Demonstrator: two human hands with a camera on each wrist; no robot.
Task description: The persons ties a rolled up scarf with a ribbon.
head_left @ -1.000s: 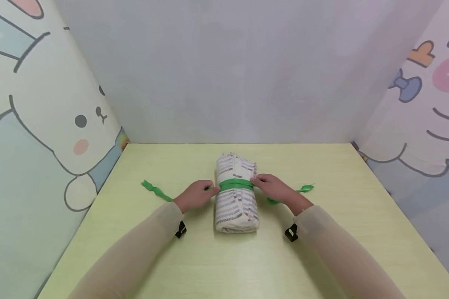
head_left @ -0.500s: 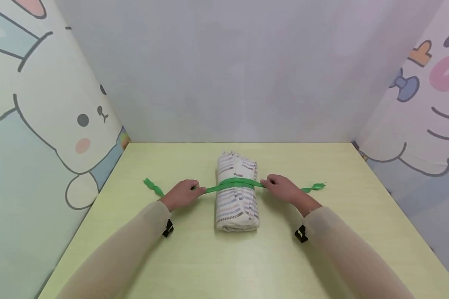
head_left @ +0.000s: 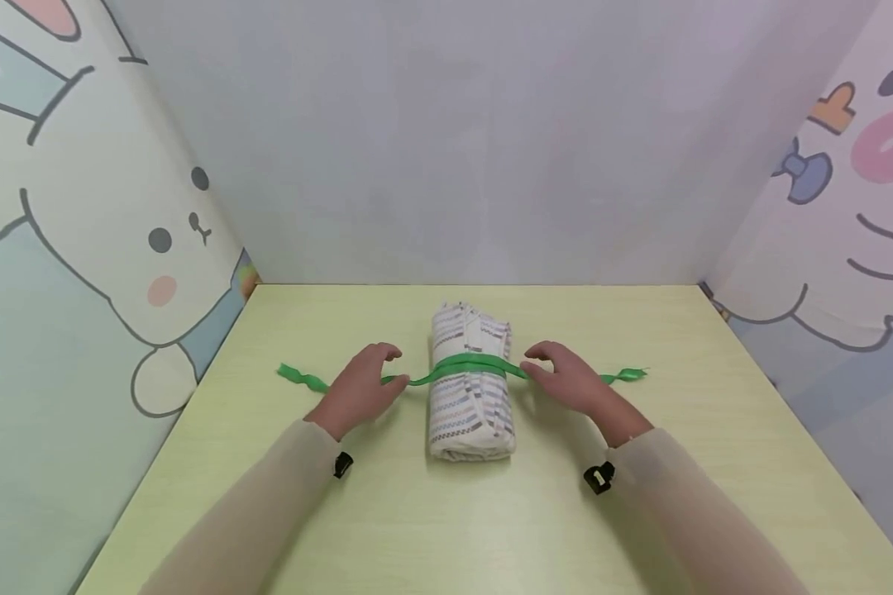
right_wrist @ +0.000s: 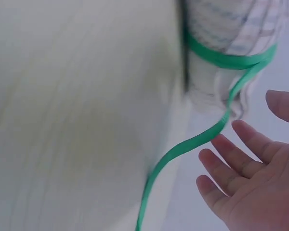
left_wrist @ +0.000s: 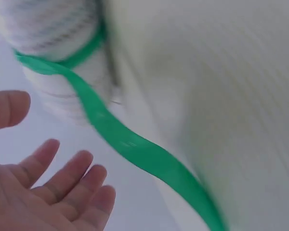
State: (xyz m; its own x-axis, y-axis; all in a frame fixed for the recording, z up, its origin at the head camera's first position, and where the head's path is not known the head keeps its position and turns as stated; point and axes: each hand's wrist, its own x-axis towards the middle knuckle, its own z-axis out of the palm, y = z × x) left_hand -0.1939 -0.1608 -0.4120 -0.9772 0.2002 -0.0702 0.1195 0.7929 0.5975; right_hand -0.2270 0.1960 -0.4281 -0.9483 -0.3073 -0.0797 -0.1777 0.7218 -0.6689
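Rolled cloth (head_left: 461,413) between hands (head_left: 357,387) (head_left: 570,382), apart from both; green ribbon (head_left: 470,362) around it.

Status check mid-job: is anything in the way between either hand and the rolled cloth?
Nothing solid that I see. Only the green ribbon crosses each gap, running out from the cloth toward the left hand on one side and the right hand on the other.

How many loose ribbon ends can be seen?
2: one end is left of the left hand, the other end is right of the right hand.
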